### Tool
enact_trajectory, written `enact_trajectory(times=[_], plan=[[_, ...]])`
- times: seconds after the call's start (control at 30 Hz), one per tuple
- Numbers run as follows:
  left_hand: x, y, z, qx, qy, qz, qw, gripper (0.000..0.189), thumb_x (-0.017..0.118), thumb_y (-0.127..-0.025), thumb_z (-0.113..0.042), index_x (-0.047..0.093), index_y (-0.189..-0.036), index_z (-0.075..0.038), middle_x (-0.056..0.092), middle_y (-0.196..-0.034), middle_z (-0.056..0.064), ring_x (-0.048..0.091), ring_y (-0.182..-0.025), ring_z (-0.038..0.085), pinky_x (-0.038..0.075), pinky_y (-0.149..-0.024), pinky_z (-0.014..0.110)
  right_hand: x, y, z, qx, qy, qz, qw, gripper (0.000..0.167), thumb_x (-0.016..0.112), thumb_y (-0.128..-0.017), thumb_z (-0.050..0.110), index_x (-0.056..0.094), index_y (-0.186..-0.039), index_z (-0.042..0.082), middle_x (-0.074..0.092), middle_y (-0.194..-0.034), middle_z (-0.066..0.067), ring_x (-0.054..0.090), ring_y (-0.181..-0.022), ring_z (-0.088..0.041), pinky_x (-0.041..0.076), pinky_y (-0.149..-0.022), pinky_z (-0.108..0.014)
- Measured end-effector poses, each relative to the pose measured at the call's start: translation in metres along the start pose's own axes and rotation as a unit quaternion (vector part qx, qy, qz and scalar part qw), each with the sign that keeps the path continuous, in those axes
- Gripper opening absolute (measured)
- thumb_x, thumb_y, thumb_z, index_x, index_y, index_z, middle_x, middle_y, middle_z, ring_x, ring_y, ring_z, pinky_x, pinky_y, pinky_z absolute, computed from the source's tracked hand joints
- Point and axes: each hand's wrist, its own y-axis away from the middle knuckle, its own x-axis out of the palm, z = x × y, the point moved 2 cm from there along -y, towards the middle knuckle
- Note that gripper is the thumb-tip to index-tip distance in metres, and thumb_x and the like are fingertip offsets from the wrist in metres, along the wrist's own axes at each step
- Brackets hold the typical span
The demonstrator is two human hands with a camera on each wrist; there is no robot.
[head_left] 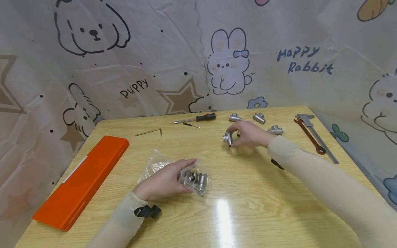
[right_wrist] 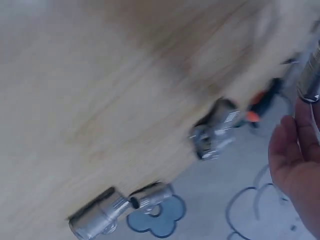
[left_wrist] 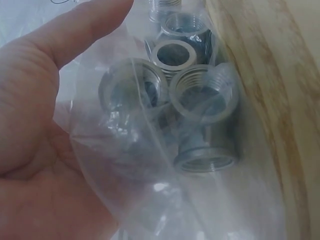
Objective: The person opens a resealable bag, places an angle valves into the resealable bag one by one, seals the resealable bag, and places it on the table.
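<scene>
My right hand (head_left: pixel 249 134) pinches a silver tee pipe fitting (head_left: pixel 227 138) over the middle-right of the table. In the right wrist view, that fitting (right_wrist: pixel 312 75) shows at the right edge, by the fingertips. My left hand (head_left: pixel 165 179) is curved around a clear plastic bag (head_left: pixel 152 165) near the table's centre, with the thumb along the top. Several metal fittings (head_left: pixel 201 182) lie inside the bag near its right end. Through the plastic in the left wrist view, threaded openings of a fitting (left_wrist: pixel 205 100) show; the bag hides part of my left fingers.
Loose fittings stand toward the back right, including one tee (head_left: pixel 258 118) and another (head_left: pixel 275 130). A caliper (head_left: pixel 322 143) and rusty wrench (head_left: pixel 310 136) lie at the right edge. A screwdriver (head_left: pixel 198 118) and hex key (head_left: pixel 150 131) lie behind; an orange case (head_left: pixel 83 182) is left.
</scene>
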Motion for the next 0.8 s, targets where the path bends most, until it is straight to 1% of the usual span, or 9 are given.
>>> enact_trajectory(times=[0.1, 0.2, 0.3, 0.37, 0.43, 0.5, 0.63, 0.7, 0.8], plan=[[-0.002, 0.000, 0.000, 0.001, 0.002, 0.001, 1.0000, 0.098, 0.088, -0.074, -0.026, 0.035, -0.155, -0.016, 0.044, -0.151, 0.002, 0.043, -0.134, 0.023, 0.037, -0.111, 0.042, -0.002, 0.022, 0.018, -0.002, -0.043, -0.018, 0.9989, 0.061, 0.087, -0.075, 0.019, 0.062, -0.129, 0.005, 0.064, -0.125, -0.008, 0.059, -0.116, -0.030, 0.049, -0.099, -0.045], [-0.003, 0.000, 0.000, 0.003, 0.001, 0.000, 1.0000, 0.098, 0.088, -0.074, -0.026, 0.035, -0.155, -0.015, 0.043, -0.152, 0.003, 0.043, -0.135, 0.023, 0.036, -0.111, 0.043, 0.002, 0.046, 0.040, -0.005, -0.080, -0.036, 0.9962, 0.060, 0.088, -0.074, 0.020, 0.064, -0.127, 0.007, 0.065, -0.121, -0.004, 0.059, -0.113, -0.027, 0.051, -0.096, -0.042], [-0.004, 0.000, 0.000, 0.004, 0.003, -0.002, 1.0000, 0.098, 0.089, -0.074, -0.026, 0.035, -0.155, -0.015, 0.043, -0.152, 0.003, 0.043, -0.134, 0.023, 0.036, -0.111, 0.043, 0.015, 0.065, 0.060, -0.018, -0.104, -0.046, 0.9933, 0.058, 0.088, -0.074, 0.021, 0.065, -0.125, 0.008, 0.066, -0.116, -0.001, 0.060, -0.106, -0.024, 0.054, -0.089, -0.038], [-0.004, 0.000, -0.001, 0.004, 0.007, -0.003, 1.0000, 0.098, 0.089, -0.073, -0.025, 0.035, -0.155, -0.015, 0.044, -0.151, 0.004, 0.045, -0.133, 0.023, 0.037, -0.111, 0.044, 0.026, 0.073, 0.072, -0.031, -0.107, -0.046, 0.9927, 0.056, 0.089, -0.074, 0.021, 0.066, -0.123, 0.008, 0.067, -0.114, 0.000, 0.061, -0.100, -0.021, 0.055, -0.082, -0.033], [-0.004, 0.000, -0.001, 0.004, 0.010, -0.003, 0.9999, 0.098, 0.089, -0.073, -0.024, 0.035, -0.155, -0.016, 0.045, -0.150, 0.004, 0.045, -0.132, 0.023, 0.037, -0.110, 0.045, 0.039, 0.076, 0.083, -0.041, -0.110, -0.043, 0.9922, 0.055, 0.089, -0.073, 0.021, 0.067, -0.122, 0.009, 0.067, -0.113, 0.001, 0.061, -0.094, -0.019, 0.055, -0.076, -0.030], [-0.004, 0.000, -0.001, 0.007, 0.013, -0.004, 0.9999, 0.098, 0.089, -0.073, -0.024, 0.036, -0.154, -0.015, 0.046, -0.149, 0.005, 0.047, -0.130, 0.024, 0.038, -0.109, 0.046, 0.051, 0.076, 0.093, -0.045, -0.114, -0.041, 0.9916, 0.055, 0.089, -0.072, 0.021, 0.067, -0.122, 0.009, 0.068, -0.111, 0.001, 0.060, -0.088, -0.016, 0.054, -0.070, -0.026], [-0.003, 0.000, -0.001, 0.011, 0.013, -0.001, 0.9999, 0.097, 0.089, -0.073, -0.024, 0.036, -0.154, -0.015, 0.045, -0.149, 0.006, 0.046, -0.131, 0.025, 0.038, -0.110, 0.047, 0.070, 0.066, 0.110, -0.046, -0.116, -0.046, 0.9912, 0.055, 0.089, -0.072, 0.021, 0.068, -0.121, 0.008, 0.067, -0.102, 0.001, 0.056, -0.072, -0.009, 0.050, -0.058, -0.023], [-0.002, 0.000, -0.001, 0.015, 0.015, 0.001, 0.9998, 0.097, 0.089, -0.074, -0.024, 0.036, -0.154, -0.014, 0.044, -0.150, 0.007, 0.046, -0.132, 0.025, 0.038, -0.110, 0.046, 0.078, 0.061, 0.117, -0.052, -0.112, -0.053, 0.9910, 0.054, 0.090, -0.072, 0.021, 0.068, -0.119, 0.007, 0.067, -0.098, 0.000, 0.055, -0.065, -0.009, 0.049, -0.054, -0.024], [-0.001, 0.000, -0.001, 0.027, 0.019, 0.003, 0.9995, 0.096, 0.088, -0.075, -0.023, 0.035, -0.154, -0.012, 0.044, -0.151, 0.008, 0.046, -0.132, 0.024, 0.038, -0.109, 0.045, 0.087, 0.054, 0.126, -0.066, -0.092, -0.065, 0.9914, 0.053, 0.090, -0.072, 0.024, 0.069, -0.118, 0.006, 0.069, -0.102, -0.002, 0.061, -0.072, -0.010, 0.052, -0.062, -0.024]])
